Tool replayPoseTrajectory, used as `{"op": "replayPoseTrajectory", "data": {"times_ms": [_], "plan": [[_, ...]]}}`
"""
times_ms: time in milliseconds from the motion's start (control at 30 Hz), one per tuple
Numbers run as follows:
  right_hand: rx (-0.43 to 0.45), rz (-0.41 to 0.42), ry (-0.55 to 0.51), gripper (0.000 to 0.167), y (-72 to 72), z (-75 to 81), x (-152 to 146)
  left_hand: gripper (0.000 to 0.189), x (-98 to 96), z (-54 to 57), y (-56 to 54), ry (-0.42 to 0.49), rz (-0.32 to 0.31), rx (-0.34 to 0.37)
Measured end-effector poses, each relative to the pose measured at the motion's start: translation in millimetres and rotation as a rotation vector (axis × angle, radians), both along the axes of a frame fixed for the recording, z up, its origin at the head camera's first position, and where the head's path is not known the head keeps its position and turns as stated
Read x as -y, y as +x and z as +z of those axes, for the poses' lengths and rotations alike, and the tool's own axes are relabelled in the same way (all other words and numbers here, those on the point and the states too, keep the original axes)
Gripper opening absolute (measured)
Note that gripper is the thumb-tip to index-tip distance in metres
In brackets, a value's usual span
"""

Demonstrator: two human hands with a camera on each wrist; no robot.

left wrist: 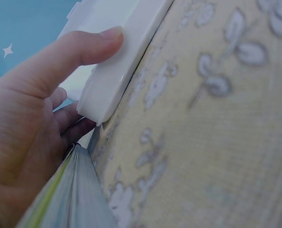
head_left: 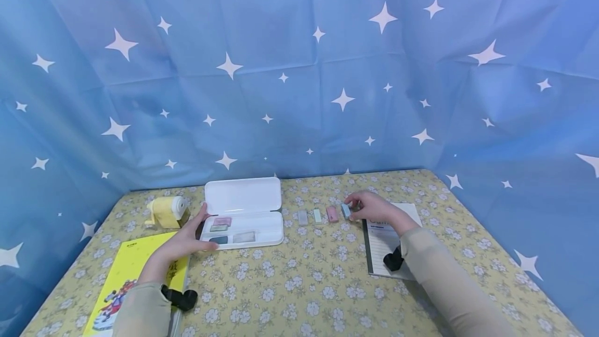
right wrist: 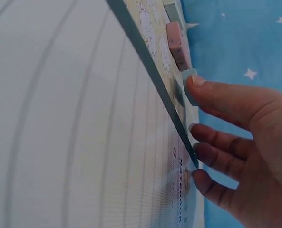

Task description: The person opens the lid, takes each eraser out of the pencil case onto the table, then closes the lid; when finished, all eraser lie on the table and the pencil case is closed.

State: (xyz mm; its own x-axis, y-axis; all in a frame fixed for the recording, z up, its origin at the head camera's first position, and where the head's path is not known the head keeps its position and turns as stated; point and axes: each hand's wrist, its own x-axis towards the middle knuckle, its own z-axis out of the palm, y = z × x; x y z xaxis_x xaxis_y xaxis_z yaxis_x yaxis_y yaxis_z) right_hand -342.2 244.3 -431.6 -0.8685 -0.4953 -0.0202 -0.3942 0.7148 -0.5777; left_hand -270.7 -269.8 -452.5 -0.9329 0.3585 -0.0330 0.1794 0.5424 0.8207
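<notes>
A white pencil case [head_left: 272, 230] lies with its lid raised, left of the table's middle, with several erasers inside. My left hand [head_left: 184, 241] holds its left end; in the left wrist view the thumb [left wrist: 91, 46] lies over the case's edge and other fingers touch the end. On the right, my right hand [head_left: 373, 208] pinches a light-blue eraser [head_left: 346, 211] between thumb and finger. Beside it, in a row to the left, are a pink eraser [head_left: 332, 214], a pale green eraser [head_left: 317, 216] and a greyish eraser [head_left: 302, 217]. Whether the blue eraser touches the cloth, I cannot tell.
A lined notebook [head_left: 386, 248] lies under the right forearm. Below the left forearm is a yellow book [head_left: 133, 259], with a yellow pencil sharpener [head_left: 166, 212] behind it. Flowered cloth [head_left: 281, 295] covers the table; a blue starred curtain [head_left: 299, 92] hangs at the back and sides.
</notes>
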Motion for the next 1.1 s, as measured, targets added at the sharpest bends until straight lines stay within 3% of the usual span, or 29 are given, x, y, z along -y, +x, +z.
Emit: {"op": "replayPoseTrajectory", "data": {"times_ms": [300,533,800,1100], "plan": [[-0.049,0.039,0.070,0.037,-4.3,0.1,1,0.118,0.4,-0.5,-0.9,0.007,-0.006,-0.012],[-0.025,0.024,0.091,0.041,-2.7,4.7,3,0.118,0.0,0.8,-0.7,0.006,-0.002,-0.015],[0.045,0.022,0.117,0.044,-0.6,26.9,10,0.117,-1.2,1.1,0.0,0.016,-0.018,-0.008],[0.080,0.138,0.111,0.040,-3.8,58.1,56,0.118,-0.1,-1.9,-0.7,-0.002,0.009,-0.009]]}}
